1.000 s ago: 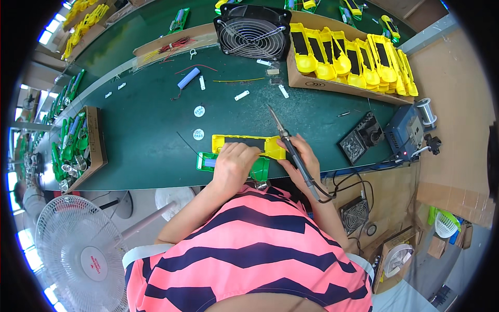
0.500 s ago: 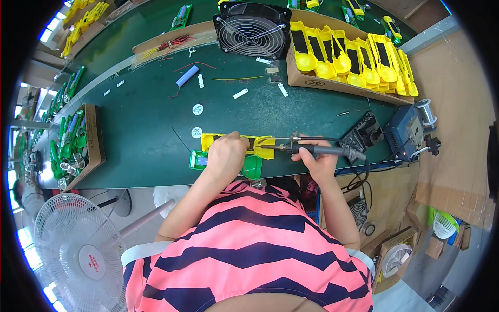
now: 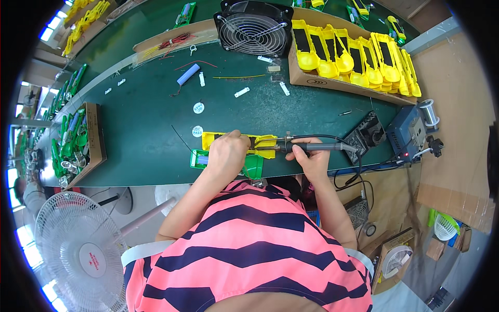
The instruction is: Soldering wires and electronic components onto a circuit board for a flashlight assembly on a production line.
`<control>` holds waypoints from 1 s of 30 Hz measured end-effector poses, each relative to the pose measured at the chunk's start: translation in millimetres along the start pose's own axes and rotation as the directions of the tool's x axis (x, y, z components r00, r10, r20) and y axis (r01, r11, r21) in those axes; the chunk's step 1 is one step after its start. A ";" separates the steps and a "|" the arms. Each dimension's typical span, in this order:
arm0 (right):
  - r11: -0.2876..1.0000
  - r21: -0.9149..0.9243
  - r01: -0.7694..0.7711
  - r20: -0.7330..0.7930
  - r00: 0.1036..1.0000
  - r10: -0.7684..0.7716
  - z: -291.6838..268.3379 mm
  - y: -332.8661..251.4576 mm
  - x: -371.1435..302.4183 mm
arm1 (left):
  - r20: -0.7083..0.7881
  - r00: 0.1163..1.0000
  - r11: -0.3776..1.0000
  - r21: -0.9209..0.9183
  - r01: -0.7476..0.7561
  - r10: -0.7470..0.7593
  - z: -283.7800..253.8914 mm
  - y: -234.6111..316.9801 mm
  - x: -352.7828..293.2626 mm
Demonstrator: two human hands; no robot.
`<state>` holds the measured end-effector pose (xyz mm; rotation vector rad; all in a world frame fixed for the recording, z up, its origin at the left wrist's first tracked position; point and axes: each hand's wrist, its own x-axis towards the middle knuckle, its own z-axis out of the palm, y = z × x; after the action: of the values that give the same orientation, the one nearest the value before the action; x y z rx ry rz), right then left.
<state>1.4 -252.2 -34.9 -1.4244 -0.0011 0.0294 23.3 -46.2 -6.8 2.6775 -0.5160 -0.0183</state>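
Note:
My left hand (image 3: pixel 228 153) is closed, its fingertips pressed down on a long yellow plastic casing (image 3: pixel 209 139) near the table's front edge. What lies under the fingertips is hidden. In my right hand (image 3: pixel 313 162) is a soldering iron (image 3: pixel 318 147), gripped like a pen and lying nearly level. Its front end reaches over the right part of the yellow casing; the exact contact is too small to tell. Below my left hand, partly covered by it, sits a green casing (image 3: pixel 253 166) with a blue cylindrical battery (image 3: pixel 202 160) in it. A thin black wire (image 3: pixel 181 138) sticks up from its left end.
Behind stand a black fan (image 3: pixel 253 32) and a carton (image 3: pixel 322 82) of yellow casings. At right are the iron stand (image 3: pixel 365 132), blue soldering station (image 3: pixel 403 132) and solder spool (image 3: pixel 428 113). A carton (image 3: pixel 93 140) of green casings is left; a loose battery (image 3: pixel 188 75) lies mid-table.
My right hand has moved slightly left with the soldering iron, which now lies more level. Its cable has shifted. My left hand stays in place on the yellow casing.

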 end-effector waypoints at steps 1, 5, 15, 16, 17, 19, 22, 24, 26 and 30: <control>1.000 0.009 0.005 -0.007 1.000 -0.005 0.6 0.7 -0.7 | 0.006 1.000 1.000 -0.006 0.003 -0.003 -0.1 -0.1 -0.1; 1.000 0.018 0.009 -0.022 1.000 -0.008 1.6 0.9 -3.5 | 0.024 1.000 1.000 0.008 0.015 -0.015 0.1 0.0 -0.7; 0.946 -0.268 0.182 -0.029 0.980 -0.197 17.7 -16.9 -35.4 | -0.020 1.000 1.000 -0.008 -0.020 0.020 -0.5 1.3 0.9; 0.848 -0.416 0.328 0.046 0.939 -0.340 23.6 -8.7 -32.4 | -0.020 1.000 1.000 0.000 -0.014 0.014 -1.2 2.4 1.2; 0.815 -0.435 0.383 0.182 0.924 -0.336 26.5 -12.3 -29.1 | -0.026 0.999 1.000 -0.006 -0.020 0.020 -1.0 2.3 1.3; 0.830 -0.463 0.309 0.281 0.940 -0.193 36.1 -6.0 -27.8 | -0.027 1.000 1.000 -0.015 -0.010 0.010 1.2 1.4 1.8; 0.792 -0.547 0.273 0.350 0.933 -0.080 39.6 1.1 -25.4 | -0.023 1.000 1.000 -0.001 -0.005 0.005 -1.1 3.3 0.8; 0.759 -0.569 0.317 0.375 0.921 -0.103 40.1 6.8 -25.9 | -0.019 1.000 1.000 0.005 -0.018 0.018 -3.9 2.1 -1.1; 0.777 -0.535 0.333 0.358 0.922 -0.148 38.2 13.1 -26.4 | -0.080 0.995 0.998 -0.022 -0.059 0.057 -11.2 2.7 -1.7; 0.792 -0.502 0.348 0.358 0.917 -0.176 33.6 10.0 -21.2 | -0.167 0.985 0.995 0.079 0.065 -0.051 -57.7 3.0 -11.9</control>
<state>-20.6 -217.9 -39.6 -1.9876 -0.4984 0.0074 16.3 -21.9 46.4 2.7443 -0.3945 0.2117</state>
